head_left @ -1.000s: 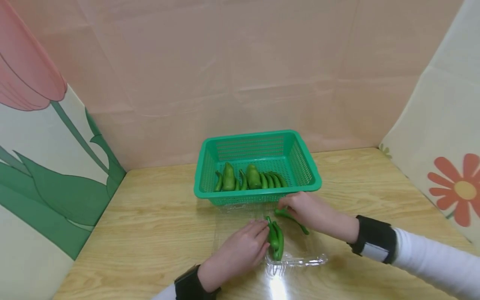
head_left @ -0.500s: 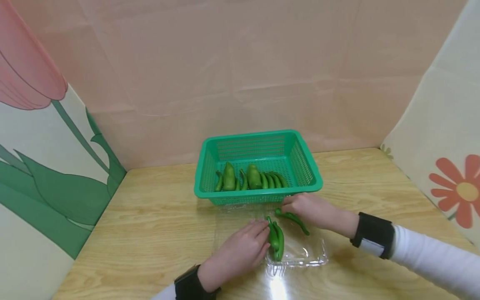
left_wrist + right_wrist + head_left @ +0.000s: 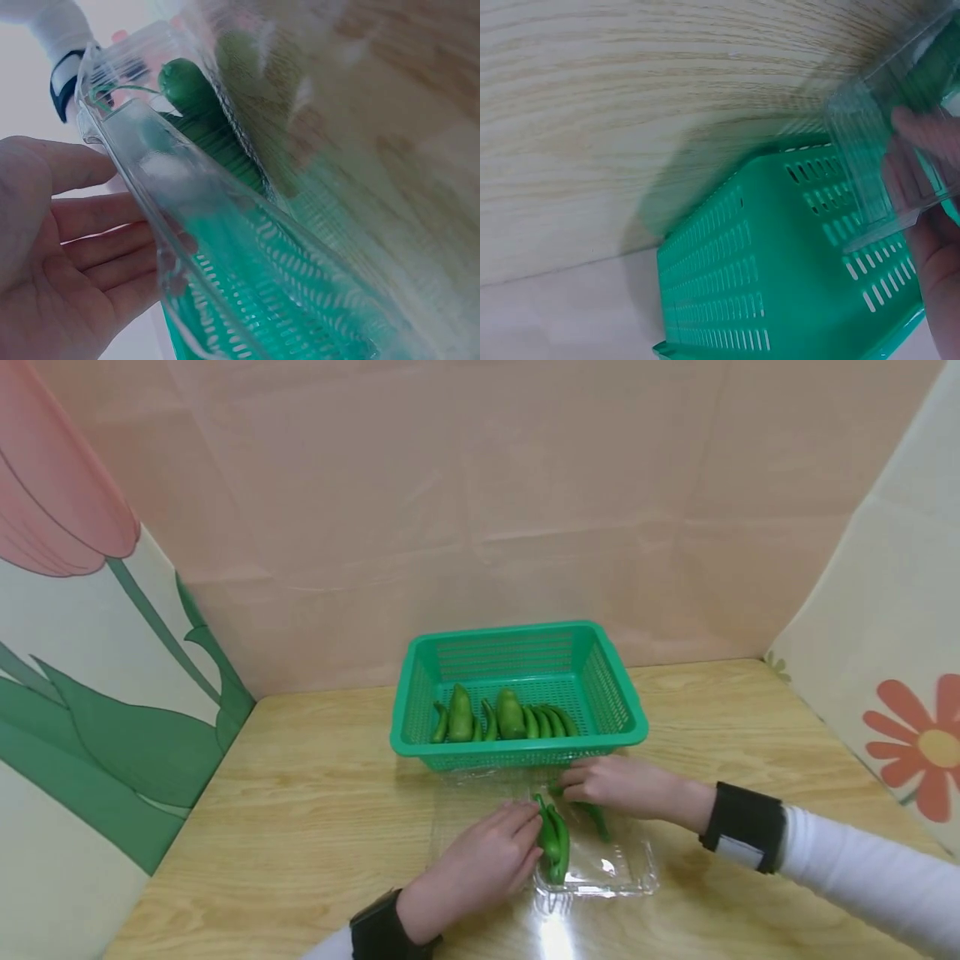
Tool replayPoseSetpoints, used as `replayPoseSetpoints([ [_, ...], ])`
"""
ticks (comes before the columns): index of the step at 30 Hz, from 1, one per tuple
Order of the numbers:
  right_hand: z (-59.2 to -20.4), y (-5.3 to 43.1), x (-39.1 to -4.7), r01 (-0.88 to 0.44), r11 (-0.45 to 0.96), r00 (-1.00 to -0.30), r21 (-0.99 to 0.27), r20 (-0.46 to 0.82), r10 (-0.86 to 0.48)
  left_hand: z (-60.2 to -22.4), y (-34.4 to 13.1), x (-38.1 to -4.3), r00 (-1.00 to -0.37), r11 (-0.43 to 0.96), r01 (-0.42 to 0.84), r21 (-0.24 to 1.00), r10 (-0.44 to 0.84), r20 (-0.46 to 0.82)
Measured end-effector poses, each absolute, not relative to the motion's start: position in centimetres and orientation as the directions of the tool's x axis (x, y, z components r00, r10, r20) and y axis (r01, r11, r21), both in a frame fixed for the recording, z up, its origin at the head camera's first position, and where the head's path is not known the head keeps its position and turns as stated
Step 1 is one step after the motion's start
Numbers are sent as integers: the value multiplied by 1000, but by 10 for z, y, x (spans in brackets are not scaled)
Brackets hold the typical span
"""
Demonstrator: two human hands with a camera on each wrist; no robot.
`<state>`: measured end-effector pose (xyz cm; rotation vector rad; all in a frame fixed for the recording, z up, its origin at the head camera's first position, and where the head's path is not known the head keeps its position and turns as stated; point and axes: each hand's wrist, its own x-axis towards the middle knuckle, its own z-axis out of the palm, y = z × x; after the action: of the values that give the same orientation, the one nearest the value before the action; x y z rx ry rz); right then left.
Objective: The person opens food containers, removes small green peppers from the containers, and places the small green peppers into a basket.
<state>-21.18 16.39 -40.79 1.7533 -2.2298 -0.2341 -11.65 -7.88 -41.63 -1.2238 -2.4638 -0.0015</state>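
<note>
Two green chili peppers (image 3: 557,852) lie side by side, lengthwise, in a clear plastic clamshell box (image 3: 600,868). My left hand (image 3: 487,856) rests along their left side, and the left wrist view shows its fingers (image 3: 105,217) loosely extended at the box's clear wall. At the back right of the box, my right hand (image 3: 615,785) pinches another green chili pepper (image 3: 597,820), which slants and is partly covered by the fingers. In the right wrist view, that hand's thumb and fingers (image 3: 904,176) are inside the box, close to a clear wall.
A green plastic basket (image 3: 517,748) stands right behind the box. Inside it, several thin green peppers (image 3: 555,721) and two thicker green vegetables (image 3: 460,714) stand in a row. A wooden table (image 3: 322,793) lies below, with a pink backdrop (image 3: 480,527) behind.
My right hand has come slightly toward me, and its chili pepper has swung to a steeper slant, its lower end shifting left. My left hand and the two peppers have stayed put.
</note>
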Motion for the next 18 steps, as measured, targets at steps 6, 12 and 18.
replayPoseSetpoints([
  [6, -411, 163, -211, -908, 215, -195, 359, 91, -977, -416, -79, -116, -561, 626, 767, -144, 762, 324],
  [12, -412, 160, -211, -876, 173, -162, 450, 63, -985, -417, -79, -116, -561, 624, 769, -138, 762, 325],
  [18, -414, 162, -211, -866, 155, -132, 476, 81, -988, -418, -79, -115, -568, 628, 766, -137, 761, 313],
])
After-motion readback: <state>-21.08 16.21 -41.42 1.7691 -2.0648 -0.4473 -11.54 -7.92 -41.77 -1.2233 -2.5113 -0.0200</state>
